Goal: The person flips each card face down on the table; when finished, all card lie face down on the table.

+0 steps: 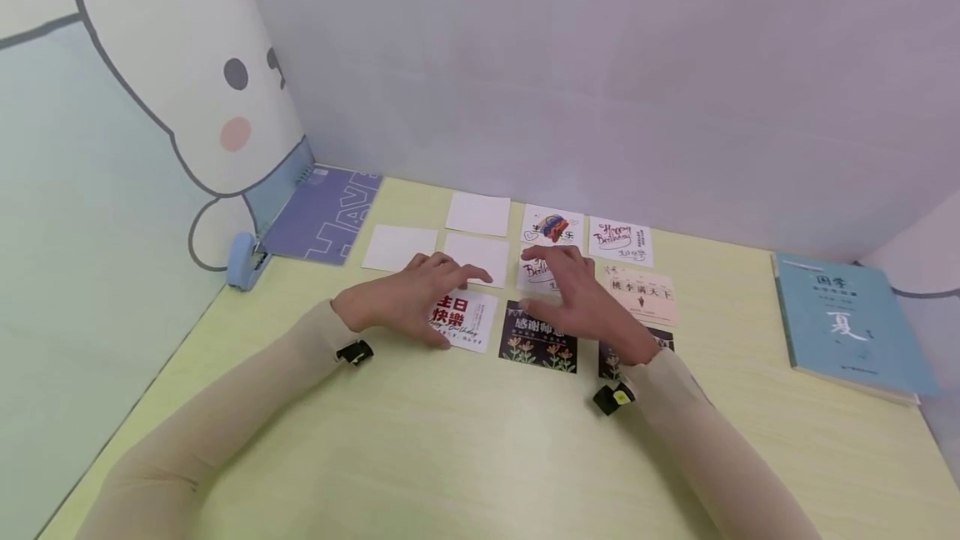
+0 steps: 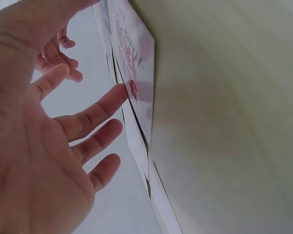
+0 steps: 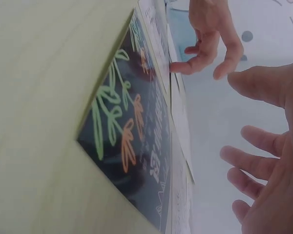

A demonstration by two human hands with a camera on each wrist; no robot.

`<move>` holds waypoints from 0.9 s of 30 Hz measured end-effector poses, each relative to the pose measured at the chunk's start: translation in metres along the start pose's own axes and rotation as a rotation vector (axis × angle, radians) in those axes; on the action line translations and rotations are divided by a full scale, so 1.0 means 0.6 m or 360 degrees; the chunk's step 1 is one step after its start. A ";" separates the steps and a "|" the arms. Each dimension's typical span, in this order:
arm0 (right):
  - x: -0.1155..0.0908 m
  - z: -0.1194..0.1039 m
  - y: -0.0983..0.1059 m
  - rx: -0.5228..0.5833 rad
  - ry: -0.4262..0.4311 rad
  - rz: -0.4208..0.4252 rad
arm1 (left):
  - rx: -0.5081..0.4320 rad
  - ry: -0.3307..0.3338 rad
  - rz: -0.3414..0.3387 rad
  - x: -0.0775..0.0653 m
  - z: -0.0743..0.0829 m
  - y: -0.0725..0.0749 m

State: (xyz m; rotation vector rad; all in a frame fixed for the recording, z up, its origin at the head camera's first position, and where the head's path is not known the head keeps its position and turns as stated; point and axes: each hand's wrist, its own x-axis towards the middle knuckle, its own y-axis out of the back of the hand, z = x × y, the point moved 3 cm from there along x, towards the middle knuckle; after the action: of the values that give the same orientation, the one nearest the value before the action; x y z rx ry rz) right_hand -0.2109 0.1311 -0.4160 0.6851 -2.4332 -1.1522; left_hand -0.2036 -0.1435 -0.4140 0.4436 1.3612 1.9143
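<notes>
Above the left side of a group of cards, my left hand [image 1: 412, 297] spreads loosely bent fingers over a white card with red characters [image 1: 472, 325]. A fingertip reaches that card's edge in the left wrist view; whether it touches, I cannot tell. My right hand [image 1: 581, 300] hovers with relaxed fingers over a black flower card [image 1: 528, 350] and a white "Happy Birthday" card [image 1: 534, 280]. Its forearm side partly covers a second black card [image 1: 660, 342]. A cream card [image 1: 645, 297] lies right of this hand. Neither hand holds anything.
Blank white cards [image 1: 478, 215] and more printed cards [image 1: 621, 240] lie in rows behind the hands. At left are a purple notebook [image 1: 322, 215] and a blue stapler [image 1: 242, 261]. A blue book [image 1: 847, 323] lies at right. Walls border the table [image 1: 480, 457].
</notes>
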 end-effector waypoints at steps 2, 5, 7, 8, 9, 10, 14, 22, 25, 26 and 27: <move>-0.004 -0.003 -0.002 -0.0001 0.0022 -0.0002 | -0.0007 -0.0021 0.0007 0.000 0.000 0.000; -0.008 -0.006 -0.006 -0.0013 0.0044 -0.0002 | -0.0027 -0.0060 0.0032 0.000 0.002 0.001; -0.011 -0.009 -0.007 -0.0008 0.0052 -0.0001 | -0.0023 -0.0086 0.0056 0.000 0.005 0.004; -0.012 -0.009 -0.008 -0.0006 0.0054 0.0002 | -0.0017 -0.0102 0.0073 0.000 0.007 0.006; -0.014 -0.010 -0.008 0.0001 0.0055 0.0008 | -0.0009 -0.0121 0.0092 0.000 0.009 0.008; -0.016 -0.009 -0.008 0.0005 0.0054 0.0015 | 0.0003 -0.0136 0.0110 -0.001 0.011 0.010; -0.022 -0.001 -0.008 0.0015 0.0046 0.0058 | 0.0046 -0.0177 0.0153 -0.003 0.020 0.015; -0.030 0.003 -0.013 0.0151 -0.0056 -0.0007 | -0.0077 -0.0255 0.0306 -0.013 0.027 0.022; -0.031 -0.003 -0.019 0.0202 -0.0044 -0.0044 | -0.0175 -0.0356 0.0435 -0.014 0.031 0.025; -0.031 -0.007 -0.020 0.0215 -0.0015 -0.0053 | -0.0209 -0.0394 0.0483 -0.014 0.033 0.026; -0.031 -0.011 -0.023 0.0228 0.0020 -0.0059 | -0.0244 -0.0432 0.0535 -0.015 0.035 0.027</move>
State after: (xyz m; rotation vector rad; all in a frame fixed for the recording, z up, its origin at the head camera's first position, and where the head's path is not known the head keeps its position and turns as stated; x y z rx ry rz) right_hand -0.1885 0.1303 -0.4252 0.7807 -2.5210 -0.9907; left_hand -0.1902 -0.1389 -0.3899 0.8651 1.0031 2.1153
